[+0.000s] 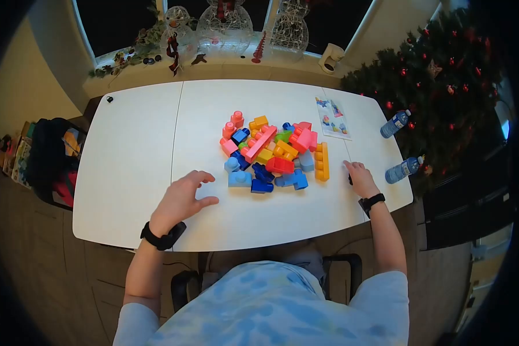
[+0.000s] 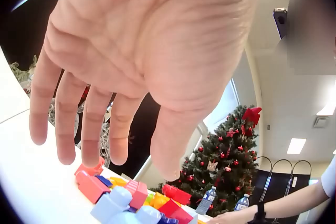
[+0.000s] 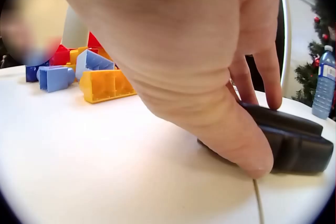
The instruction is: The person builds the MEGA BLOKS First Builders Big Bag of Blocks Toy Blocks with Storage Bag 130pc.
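My left hand [image 1: 180, 200] hovers over the table, left of a pile of toy blocks, its thumb and fingers spread and holding nothing. Its palm [image 2: 142, 45] fills the top of the left wrist view, blocks below. The light blue block [image 1: 240, 179] is the pile's closest to that hand. My right hand [image 1: 364, 181] is at the table's right side, gripping a black object [image 3: 299, 148] lying on the tabletop. The thumb is on one side of it and fingers are on the other; the palm partly hides it. A long orange-yellow block [image 1: 322, 162] lies left of this hand.
A picture sheet [image 1: 333, 118] lies behind the blocks to the right. Two water bottles [image 1: 395, 123] lie or stand near the table's right edge. A small black item [image 1: 109, 100] sits at the back left corner. A decorated tree [image 1: 432, 86] is beyond the table's right side.
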Demonstrator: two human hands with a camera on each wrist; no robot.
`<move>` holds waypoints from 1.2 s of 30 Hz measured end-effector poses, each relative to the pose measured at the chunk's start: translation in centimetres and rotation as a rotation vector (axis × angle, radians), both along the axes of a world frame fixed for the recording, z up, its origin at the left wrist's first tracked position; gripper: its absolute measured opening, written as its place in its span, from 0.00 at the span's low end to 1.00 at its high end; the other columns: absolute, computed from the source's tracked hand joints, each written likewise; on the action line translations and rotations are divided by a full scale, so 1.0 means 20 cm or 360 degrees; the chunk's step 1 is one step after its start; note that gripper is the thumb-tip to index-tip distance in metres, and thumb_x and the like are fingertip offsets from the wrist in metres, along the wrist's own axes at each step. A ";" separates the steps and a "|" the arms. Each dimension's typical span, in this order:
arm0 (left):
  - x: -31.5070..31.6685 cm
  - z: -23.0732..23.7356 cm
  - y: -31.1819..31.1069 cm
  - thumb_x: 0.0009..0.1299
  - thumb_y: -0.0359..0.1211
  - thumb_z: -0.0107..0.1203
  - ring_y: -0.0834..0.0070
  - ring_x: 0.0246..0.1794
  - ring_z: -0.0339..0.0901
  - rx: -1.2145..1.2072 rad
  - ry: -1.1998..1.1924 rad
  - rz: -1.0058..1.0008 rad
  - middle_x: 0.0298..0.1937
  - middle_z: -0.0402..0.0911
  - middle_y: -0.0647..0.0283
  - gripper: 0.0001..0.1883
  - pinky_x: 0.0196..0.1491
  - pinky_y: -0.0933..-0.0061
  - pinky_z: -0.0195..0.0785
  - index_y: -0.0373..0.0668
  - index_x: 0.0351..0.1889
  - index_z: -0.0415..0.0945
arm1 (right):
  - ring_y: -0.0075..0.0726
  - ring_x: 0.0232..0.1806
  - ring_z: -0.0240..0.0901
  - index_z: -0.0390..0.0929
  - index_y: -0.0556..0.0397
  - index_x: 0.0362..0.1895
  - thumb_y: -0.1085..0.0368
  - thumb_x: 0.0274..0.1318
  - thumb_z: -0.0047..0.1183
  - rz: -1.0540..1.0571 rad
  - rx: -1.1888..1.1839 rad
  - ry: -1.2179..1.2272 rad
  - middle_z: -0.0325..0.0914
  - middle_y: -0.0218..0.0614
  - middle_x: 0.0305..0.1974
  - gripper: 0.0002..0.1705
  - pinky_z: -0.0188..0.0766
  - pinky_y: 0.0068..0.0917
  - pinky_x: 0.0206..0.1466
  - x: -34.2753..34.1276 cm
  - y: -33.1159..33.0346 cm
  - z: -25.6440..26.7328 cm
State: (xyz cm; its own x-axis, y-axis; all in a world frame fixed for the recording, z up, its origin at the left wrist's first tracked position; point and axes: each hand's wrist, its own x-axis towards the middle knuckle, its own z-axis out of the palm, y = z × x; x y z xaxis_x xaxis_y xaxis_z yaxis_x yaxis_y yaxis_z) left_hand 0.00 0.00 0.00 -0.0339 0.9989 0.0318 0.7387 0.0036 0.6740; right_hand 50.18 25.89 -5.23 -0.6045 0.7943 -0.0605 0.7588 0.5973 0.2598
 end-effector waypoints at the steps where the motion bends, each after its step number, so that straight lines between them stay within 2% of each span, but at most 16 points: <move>1: 0.05 -0.02 -0.01 0.63 0.41 0.75 0.64 0.48 0.82 0.0011 0.0005 0.0010 0.51 0.85 0.60 0.29 0.49 0.62 0.78 0.44 0.59 0.78 | 0.53 0.57 0.77 0.62 0.55 0.73 0.73 0.54 0.60 0.0010 0.0011 0.0005 0.78 0.49 0.55 0.41 0.80 0.46 0.52 -0.04 -0.01 0.04; 3: 0.18 -0.04 0.00 0.58 0.44 0.78 0.59 0.47 0.82 -0.0121 -0.0161 0.0211 0.57 0.80 0.51 0.47 0.52 0.60 0.79 0.42 0.73 0.65 | 0.58 0.61 0.75 0.51 0.55 0.80 0.68 0.43 0.74 -0.0219 -0.0501 0.0402 0.73 0.57 0.63 0.61 0.80 0.45 0.56 -0.22 -0.12 0.19; 4: 0.23 -0.07 0.00 0.58 0.44 0.78 0.59 0.47 0.82 -0.0122 -0.0143 0.0213 0.57 0.80 0.51 0.47 0.52 0.60 0.79 0.42 0.73 0.65 | 0.58 0.61 0.75 0.51 0.55 0.80 0.68 0.43 0.74 -0.0216 -0.0505 0.0420 0.73 0.57 0.63 0.61 0.80 0.45 0.56 -0.30 -0.17 0.23; 6: 0.36 -0.14 0.03 0.53 0.47 0.81 0.52 0.47 0.82 -0.0072 -0.0010 0.0289 0.65 0.70 0.42 0.65 0.51 0.60 0.79 0.38 0.81 0.47 | 0.64 0.66 0.71 0.35 0.53 0.84 0.60 0.29 0.85 -0.0466 -0.1120 0.0963 0.63 0.62 0.70 0.84 0.78 0.45 0.62 -0.42 -0.24 0.27; 7: 0.41 -0.21 0.05 0.47 0.49 0.84 0.47 0.49 0.82 0.0146 0.0131 0.0285 0.71 0.61 0.39 0.74 0.51 0.59 0.81 0.33 0.82 0.40 | 0.64 0.66 0.71 0.35 0.53 0.84 0.60 0.29 0.85 -0.0465 -0.1124 0.0977 0.63 0.62 0.70 0.84 0.78 0.45 0.62 -0.43 -0.25 0.19; 9: 0.50 -0.21 0.10 0.45 0.50 0.85 0.46 0.51 0.82 0.0164 0.0272 0.0370 0.73 0.59 0.38 0.75 0.50 0.58 0.81 0.32 0.82 0.41 | 0.69 0.68 0.68 0.26 0.52 0.84 0.53 0.29 0.86 0.0091 -0.0690 0.1079 0.55 0.65 0.72 0.90 0.75 0.47 0.66 -0.44 -0.27 -0.01; 12: 0.61 -0.20 0.18 0.40 0.51 0.86 0.44 0.55 0.82 0.0110 0.0415 0.0531 0.76 0.56 0.37 0.78 0.48 0.57 0.83 0.32 0.81 0.40 | 0.74 0.68 0.66 0.23 0.53 0.83 0.53 0.31 0.86 -0.0149 -0.0840 0.1054 0.49 0.68 0.73 0.90 0.73 0.48 0.68 -0.53 -0.30 -0.02; 13: 0.64 -0.21 0.21 0.38 0.51 0.86 0.44 0.56 0.81 0.0037 0.0430 0.0601 0.77 0.55 0.36 0.80 0.47 0.57 0.83 0.33 0.82 0.40 | 0.77 0.68 0.65 0.24 0.55 0.83 0.52 0.32 0.85 -0.0167 -0.0866 0.1049 0.47 0.73 0.73 0.89 0.75 0.49 0.66 -0.56 -0.32 0.01; 16: 0.72 -0.20 0.30 0.36 0.51 0.87 0.46 0.54 0.83 0.0012 0.0435 0.0737 0.78 0.53 0.35 0.80 0.44 0.58 0.83 0.39 0.83 0.41 | 0.78 0.67 0.67 0.25 0.55 0.83 0.53 0.33 0.84 -0.0121 -0.0803 0.1173 0.45 0.74 0.73 0.87 0.77 0.50 0.63 -0.59 -0.25 -0.11; 17: 0.74 -0.20 0.32 0.36 0.51 0.87 0.46 0.54 0.83 0.0013 0.0453 0.0754 0.78 0.53 0.35 0.80 0.44 0.58 0.83 0.39 0.83 0.41 | 0.81 0.61 0.72 0.26 0.56 0.83 0.53 0.34 0.84 -0.0066 -0.0754 0.1188 0.45 0.80 0.72 0.86 0.81 0.49 0.57 -0.59 -0.22 -0.12; 21: 0.78 -0.27 0.41 0.34 0.49 0.87 0.48 0.52 0.84 0.0109 0.0479 0.0929 0.78 0.53 0.38 0.80 0.43 0.59 0.84 0.45 0.83 0.41 | 0.79 0.48 0.80 0.28 0.62 0.82 0.49 0.35 0.83 0.0008 -0.0751 0.1122 0.43 0.90 0.70 0.85 0.84 0.45 0.48 -0.65 -0.13 -0.14; 22: 0.78 -0.29 0.42 0.34 0.48 0.88 0.48 0.51 0.84 0.0182 0.0507 0.0946 0.78 0.53 0.39 0.80 0.43 0.59 0.84 0.46 0.83 0.41 | 0.79 0.48 0.80 0.28 0.62 0.82 0.49 0.35 0.83 0.0036 -0.0764 0.1128 0.43 0.90 0.70 0.85 0.84 0.45 0.48 -0.66 -0.11 -0.13; 24: 0.78 -0.29 0.46 0.35 0.47 0.88 0.48 0.51 0.84 0.0189 0.0533 0.0999 0.78 0.53 0.40 0.79 0.45 0.57 0.84 0.46 0.83 0.41 | 0.84 0.56 0.74 0.28 0.61 0.82 0.52 0.39 0.82 -0.0081 -0.0994 0.1038 0.39 0.89 0.72 0.82 0.80 0.50 0.58 -0.69 -0.08 -0.07; 26: 0.74 -0.31 0.51 0.36 0.47 0.87 0.47 0.52 0.83 0.0178 0.0476 0.0981 0.78 0.52 0.39 0.79 0.47 0.56 0.83 0.46 0.83 0.41 | 0.83 0.54 0.76 0.28 0.63 0.81 0.52 0.39 0.82 0.0035 -0.0943 0.1092 0.37 0.91 0.72 0.82 0.81 0.49 0.56 -0.72 -0.02 -0.15; 31: 0.68 -0.32 0.59 0.36 0.48 0.87 0.46 0.55 0.82 0.0169 0.0486 0.0968 0.79 0.50 0.39 0.81 0.51 0.56 0.83 0.48 0.84 0.38 | 0.79 0.49 0.81 0.25 0.60 0.82 0.51 0.36 0.83 -0.0036 -0.0962 0.1074 0.33 0.92 0.73 0.85 0.82 0.42 0.52 -0.84 0.00 -0.17; 36: 0.64 -0.35 0.62 0.36 0.48 0.88 0.45 0.59 0.80 0.0116 0.0428 0.1003 0.80 0.48 0.38 0.83 0.55 0.53 0.82 0.50 0.84 0.34 | 0.78 0.52 0.79 0.24 0.58 0.82 0.52 0.35 0.84 0.0002 -0.0890 0.1159 0.30 0.90 0.74 0.87 0.82 0.42 0.54 -0.88 0.01 -0.24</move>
State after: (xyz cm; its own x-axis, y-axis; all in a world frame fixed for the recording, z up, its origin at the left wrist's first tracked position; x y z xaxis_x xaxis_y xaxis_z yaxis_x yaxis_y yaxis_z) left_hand 12.85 12.39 -7.00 -0.5892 0.7861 0.1867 0.7520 0.4491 0.4825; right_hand 32.62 26.02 -10.02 -0.6449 0.7633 -0.0396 0.6211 0.4931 -0.6092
